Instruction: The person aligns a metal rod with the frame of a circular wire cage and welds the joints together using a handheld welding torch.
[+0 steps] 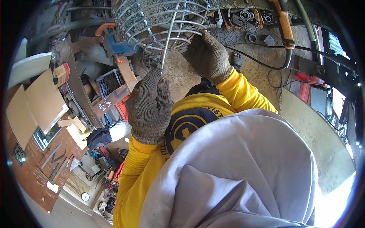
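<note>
Both my hands wear brown knitted work gloves. In front of me stands a round cage of bent metal wire (150,36), its rings joined by straight cross wires. A thin straight metal rod (169,40) slants across the cage toward me. My left hand (149,108) is closed on the rod's near end, between thumb and fingers. My right hand (208,57) is at the cage's near right rim, its thumb and fingers closed around the end of a ring wire. Below the cage's near left side is a bundle of thin dark wire (151,59), partly behind my left fingertips.
An orange-handled tool (286,28) with a black cable (262,64) is at the far right. Metal rings (250,37) lie behind my right hand. At left are a blue metal piece (117,42), a crate (108,81), cardboard (40,102) and a brown board with hand tools (28,173).
</note>
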`<state>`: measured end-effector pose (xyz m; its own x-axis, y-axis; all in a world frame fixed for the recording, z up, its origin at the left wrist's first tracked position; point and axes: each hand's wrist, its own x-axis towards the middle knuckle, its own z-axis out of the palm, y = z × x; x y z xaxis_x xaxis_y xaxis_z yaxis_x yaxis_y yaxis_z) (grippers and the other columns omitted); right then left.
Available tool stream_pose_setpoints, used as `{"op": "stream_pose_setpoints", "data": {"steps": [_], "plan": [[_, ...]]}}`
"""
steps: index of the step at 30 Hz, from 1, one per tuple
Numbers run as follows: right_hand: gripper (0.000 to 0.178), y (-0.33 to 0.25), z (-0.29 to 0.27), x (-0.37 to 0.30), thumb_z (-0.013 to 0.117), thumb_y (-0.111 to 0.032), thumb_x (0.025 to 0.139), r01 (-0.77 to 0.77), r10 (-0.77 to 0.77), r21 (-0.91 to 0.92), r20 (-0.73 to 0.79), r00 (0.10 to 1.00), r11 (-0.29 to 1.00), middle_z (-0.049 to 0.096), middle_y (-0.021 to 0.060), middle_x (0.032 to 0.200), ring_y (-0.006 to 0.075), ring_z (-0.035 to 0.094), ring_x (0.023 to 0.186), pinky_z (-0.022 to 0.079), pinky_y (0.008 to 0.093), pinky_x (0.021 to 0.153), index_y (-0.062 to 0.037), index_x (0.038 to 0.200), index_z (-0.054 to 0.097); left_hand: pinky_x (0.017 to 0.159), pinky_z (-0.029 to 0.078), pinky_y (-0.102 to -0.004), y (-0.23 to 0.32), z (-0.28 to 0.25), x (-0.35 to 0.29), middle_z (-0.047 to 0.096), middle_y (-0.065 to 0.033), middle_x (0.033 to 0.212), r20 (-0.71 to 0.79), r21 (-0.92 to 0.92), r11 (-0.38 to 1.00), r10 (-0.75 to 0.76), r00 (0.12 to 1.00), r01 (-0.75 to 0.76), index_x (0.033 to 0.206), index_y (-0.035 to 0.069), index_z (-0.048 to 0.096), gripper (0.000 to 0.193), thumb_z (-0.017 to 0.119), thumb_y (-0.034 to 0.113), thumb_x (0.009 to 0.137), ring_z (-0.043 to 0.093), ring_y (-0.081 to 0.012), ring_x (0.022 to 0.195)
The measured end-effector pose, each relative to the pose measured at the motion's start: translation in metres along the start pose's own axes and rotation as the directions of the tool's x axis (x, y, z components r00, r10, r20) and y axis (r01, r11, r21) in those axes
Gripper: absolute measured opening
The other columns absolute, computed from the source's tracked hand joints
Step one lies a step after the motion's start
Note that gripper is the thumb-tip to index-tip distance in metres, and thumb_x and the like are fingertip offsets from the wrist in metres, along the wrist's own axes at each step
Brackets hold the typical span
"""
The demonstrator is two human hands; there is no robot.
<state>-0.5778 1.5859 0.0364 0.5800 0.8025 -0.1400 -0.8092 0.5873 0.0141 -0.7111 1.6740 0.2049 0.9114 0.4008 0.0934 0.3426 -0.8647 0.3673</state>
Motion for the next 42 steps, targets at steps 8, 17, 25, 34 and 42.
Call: {"op": "stream_pose_setpoints", "data": {"steps": [8,17,25,34,42], "plan": [[0.048,0.0,-0.003,0.004,0.047,-0.04,0.101,-0.001,0.001,0.038,-0.016,1.0,0.999,0.062,0.0137,0.131,0.0373,0.054,0.126,0.036,0.054,0.112,-0.0096,0.138,0.052,0.088,0.055,-0.0362,-0.011,-0.002,0.002,0.072,-0.0178,0.107,0.008,-0.044,0.997,0.068,0.998,-0.068,0.116,-0.001,0.067,0.027,0.067,0.01,0.092,0.071,-0.0288,0.098],[0.059,-0.005,-0.022,-0.018,0.061,-0.046,0.095,0.247,-0.585,-0.883,-0.037,0.81,0.398,0.067,0.0176,0.117,0.0315,0.066,0.106,0.051,0.0401,0.095,-0.0018,0.133,0.055,0.084,0.055,-0.0381,-0.014,-0.005,0.005,0.072,-0.0175,0.106,0.067,-0.088,0.995,0.047,0.997,-0.041,0.117,0.001,0.065,0.026,0.064,0.012,0.094,0.071,-0.0308,0.094],[0.074,-0.033,0.018,-0.026,0.068,-0.069,0.077,-0.173,-0.393,-0.599,0.258,0.883,-0.782,0.07,0.0153,0.11,0.0333,0.07,0.097,0.055,0.0431,0.083,-0.0123,0.125,0.061,0.074,0.056,-0.0341,-0.021,0.001,0.007,0.072,-0.0131,0.096,0.008,-0.039,0.985,0.167,0.986,-0.167,0.118,0.002,0.065,0.026,0.064,0.014,0.095,0.073,-0.0225,0.079],[0.065,-0.047,0.04,-0.016,0.067,-0.068,0.079,-0.051,-0.218,-0.549,0.243,0.945,-0.834,0.071,0.0148,0.086,0.0333,0.07,0.082,0.056,0.0433,0.072,-0.0097,0.109,0.069,0.082,0.055,-0.037,-0.019,-0.001,0.003,0.071,-0.0164,0.103,-0.023,-0.045,0.991,0.128,0.991,-0.129,0.118,0.001,0.066,0.027,0.065,0.012,0.093,0.071,-0.0277,0.09],[0.062,-0.051,0.049,-0.01,0.063,-0.068,0.084,-0.061,-0.121,-0.535,0.078,0.99,-0.843,0.073,0.0157,0.084,0.0313,0.073,0.082,0.057,0.0446,0.07,-0.0072,0.095,0.073,0.074,0.056,-0.0325,-0.018,0.006,-0.004,0.071,-0.015,0.099,0.0,-0.066,0.997,0.049,0.999,-0.049,0.119,0.0,0.066,0.028,0.065,0.011,0.094,0.07,-0.0214,0.078]]}}
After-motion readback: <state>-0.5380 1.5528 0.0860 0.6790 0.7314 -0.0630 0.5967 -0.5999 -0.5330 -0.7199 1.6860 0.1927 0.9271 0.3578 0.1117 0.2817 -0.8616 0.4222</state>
